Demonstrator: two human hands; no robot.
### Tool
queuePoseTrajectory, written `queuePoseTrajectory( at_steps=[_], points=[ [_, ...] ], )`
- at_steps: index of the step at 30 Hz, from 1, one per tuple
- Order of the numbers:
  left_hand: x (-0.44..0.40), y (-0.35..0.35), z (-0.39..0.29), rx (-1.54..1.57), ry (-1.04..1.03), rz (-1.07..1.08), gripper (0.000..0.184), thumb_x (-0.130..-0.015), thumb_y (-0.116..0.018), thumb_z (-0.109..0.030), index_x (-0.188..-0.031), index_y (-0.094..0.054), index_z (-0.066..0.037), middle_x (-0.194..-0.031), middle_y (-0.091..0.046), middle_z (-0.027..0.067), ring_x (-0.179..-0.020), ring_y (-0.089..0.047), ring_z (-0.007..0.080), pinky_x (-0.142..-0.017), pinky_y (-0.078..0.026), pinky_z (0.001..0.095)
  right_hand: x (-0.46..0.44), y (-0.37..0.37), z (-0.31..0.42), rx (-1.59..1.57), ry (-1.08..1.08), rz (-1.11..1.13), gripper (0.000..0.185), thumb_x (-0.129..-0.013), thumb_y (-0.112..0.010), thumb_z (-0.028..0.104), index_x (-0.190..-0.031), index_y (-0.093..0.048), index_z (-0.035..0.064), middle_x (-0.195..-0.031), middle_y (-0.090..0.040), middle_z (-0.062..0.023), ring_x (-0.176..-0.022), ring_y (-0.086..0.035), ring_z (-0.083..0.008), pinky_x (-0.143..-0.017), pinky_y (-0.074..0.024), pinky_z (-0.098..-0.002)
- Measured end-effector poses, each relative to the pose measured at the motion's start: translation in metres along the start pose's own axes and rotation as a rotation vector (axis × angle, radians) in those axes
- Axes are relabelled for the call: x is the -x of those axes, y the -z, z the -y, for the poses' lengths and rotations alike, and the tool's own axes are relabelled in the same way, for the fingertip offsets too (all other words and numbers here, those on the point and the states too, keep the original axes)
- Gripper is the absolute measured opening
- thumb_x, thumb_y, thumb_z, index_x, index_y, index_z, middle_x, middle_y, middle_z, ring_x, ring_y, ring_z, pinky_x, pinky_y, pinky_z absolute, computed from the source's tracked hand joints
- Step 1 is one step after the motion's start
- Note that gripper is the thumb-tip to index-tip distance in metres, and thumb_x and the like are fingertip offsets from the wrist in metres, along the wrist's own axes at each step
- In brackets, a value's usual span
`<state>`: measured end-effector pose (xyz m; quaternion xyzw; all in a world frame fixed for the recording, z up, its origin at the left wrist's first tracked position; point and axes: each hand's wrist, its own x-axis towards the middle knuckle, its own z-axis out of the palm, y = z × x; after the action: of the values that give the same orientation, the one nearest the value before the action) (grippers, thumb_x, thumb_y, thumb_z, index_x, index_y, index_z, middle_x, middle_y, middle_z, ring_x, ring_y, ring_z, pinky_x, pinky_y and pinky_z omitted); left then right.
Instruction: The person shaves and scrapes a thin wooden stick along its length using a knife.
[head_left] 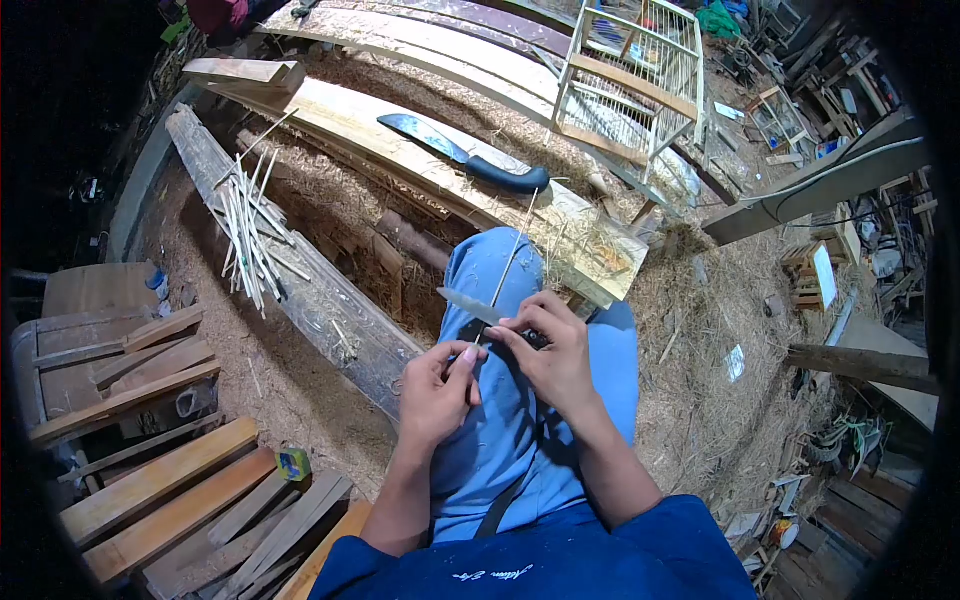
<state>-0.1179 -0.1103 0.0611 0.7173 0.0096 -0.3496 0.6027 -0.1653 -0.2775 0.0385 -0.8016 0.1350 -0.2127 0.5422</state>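
Observation:
Over my denim-covered knee, my right hand (550,352) is closed around a small knife (466,303), its pale blade pointing up and left. A thin wooden stick (514,250) passes by the blade and slants up past the knee. At its lower end, my left hand (437,392) pinches the stick between thumb and finger. The knife's handle is mostly hidden by my right fingers. Beyond the knee, a larger knife (430,142) with a black handle lies on a thick plank (350,115).
A pile of pale thin sticks (250,235) rests on a weathered board (330,310) at left. A wooden birdcage (635,85) stands at upper right. Cut boards (165,480) lie at lower left. Shavings (720,370) cover the ground, and a post (820,185) juts in from the right.

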Motion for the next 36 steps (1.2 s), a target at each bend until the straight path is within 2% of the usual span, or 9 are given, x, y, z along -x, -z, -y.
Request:
queuePoseTrajectory(
  at_steps=[13,23,28,31,32,33,34,35,36],
  points=[
    [-0.009,-0.017,0.013,-0.152,-0.177,-0.11,0.019,-0.101,-0.061,-0.015,-0.099,-0.072,0.002,-0.059,-0.06,-0.0004,-0.049,-0.053,0.0036,-0.045,-0.037,0.024,0.001,-0.005,-0.008,0.051,-0.057,-0.049,0.022,-0.082,-0.082,0.012,-0.076,-0.065,-0.0011,-0.075,-0.06,-0.0116,-0.066,-0.063,-0.0283,-0.058,-0.0471,-0.0379],
    [0.03,0.001,0.023,-0.223,-0.084,-0.081,0.019,-0.103,-0.059,-0.013,-0.099,-0.069,0.002,-0.061,-0.058,-0.0008,-0.049,-0.051,0.0044,-0.045,-0.037,0.0217,-0.001,-0.007,-0.015,0.055,-0.048,-0.072,0.022,-0.082,-0.081,0.012,-0.078,-0.065,-0.0007,-0.075,-0.06,-0.0122,-0.065,-0.063,-0.0285,-0.058,-0.0466,-0.0379],
    [0.05,0.01,0.039,-0.094,-0.07,-0.106,0.02,-0.103,-0.059,-0.013,-0.098,-0.07,0.003,-0.059,-0.06,0.0006,-0.05,-0.054,0.0049,-0.046,-0.038,0.022,-0.008,-0.003,-0.015,0.139,-0.071,-0.141,0.022,-0.083,-0.081,0.012,-0.079,-0.064,-0.0013,-0.076,-0.06,-0.0127,-0.065,-0.062,-0.0294,-0.059,-0.0472,-0.0375],
    [0.05,0.007,0.028,-0.093,-0.028,-0.128,0.02,-0.103,-0.06,-0.013,-0.099,-0.07,0.004,-0.059,-0.059,0.0,-0.05,-0.054,0.005,-0.047,-0.038,0.0223,-0.01,0.001,-0.018,0.074,-0.159,-0.091,0.017,-0.084,-0.08,0.009,-0.093,-0.068,0.0002,-0.083,-0.061,-0.0112,-0.071,-0.063,-0.0234,-0.063,-0.0496,-0.035],
    [0.046,0.005,0.025,-0.092,-0.03,-0.134,0.02,-0.103,-0.06,-0.013,-0.099,-0.07,0.004,-0.059,-0.059,0.0,-0.05,-0.054,0.005,-0.047,-0.038,0.0223,-0.01,0.002,-0.019,0.0,-0.211,-0.065,0.02,-0.084,-0.079,0.008,-0.1,-0.069,0.001,-0.087,-0.062,-0.0105,-0.075,-0.064,-0.0208,-0.064,-0.0506,-0.0343],
    [0.041,0.002,0.02,-0.094,-0.03,-0.137,0.02,-0.103,-0.06,-0.013,-0.099,-0.07,0.004,-0.059,-0.059,-0.0001,-0.05,-0.053,0.005,-0.047,-0.038,0.0224,-0.01,0.006,-0.022,-0.014,-0.143,-0.006,0.035,-0.087,-0.076,0.004,-0.121,-0.067,0.0016,-0.1,-0.064,-0.0098,-0.083,-0.065,-0.0181,-0.07,-0.0545,-0.0328],
    [0.036,0.0,0.016,-0.093,-0.031,-0.138,0.02,-0.103,-0.06,-0.013,-0.099,-0.07,0.004,-0.059,-0.059,-0.0001,-0.05,-0.053,0.005,-0.047,-0.038,0.0225,-0.008,0.011,-0.021,-0.012,-0.138,-0.005,0.035,-0.087,-0.076,0.004,-0.121,-0.067,0.0016,-0.1,-0.064,-0.0098,-0.083,-0.065,-0.0181,-0.07,-0.0545,-0.0328],
    [0.027,-0.002,0.02,-0.085,-0.116,-0.131,0.022,-0.104,-0.058,-0.018,-0.1,-0.069,0.002,-0.055,-0.057,0.0016,-0.04,-0.046,0.0054,-0.038,-0.033,0.0231,-0.008,0.017,-0.013,-0.313,-0.32,0.044,0.039,-0.09,-0.073,0.003,-0.127,-0.064,0.0004,-0.105,-0.064,-0.0109,-0.086,-0.066,-0.019,-0.073,-0.0565,-0.033],
    [0.02,-0.003,0.019,-0.08,-0.121,-0.131,0.022,-0.104,-0.058,-0.018,-0.1,-0.069,0.002,-0.055,-0.057,0.0016,-0.04,-0.046,0.0054,-0.038,-0.033,0.0231,-0.007,0.021,-0.008,-0.615,-0.499,0.093,0.042,-0.092,-0.07,0.001,-0.133,-0.06,-0.0008,-0.11,-0.065,-0.012,-0.088,-0.067,-0.0199,-0.077,-0.0586,-0.0332]
  ],
)
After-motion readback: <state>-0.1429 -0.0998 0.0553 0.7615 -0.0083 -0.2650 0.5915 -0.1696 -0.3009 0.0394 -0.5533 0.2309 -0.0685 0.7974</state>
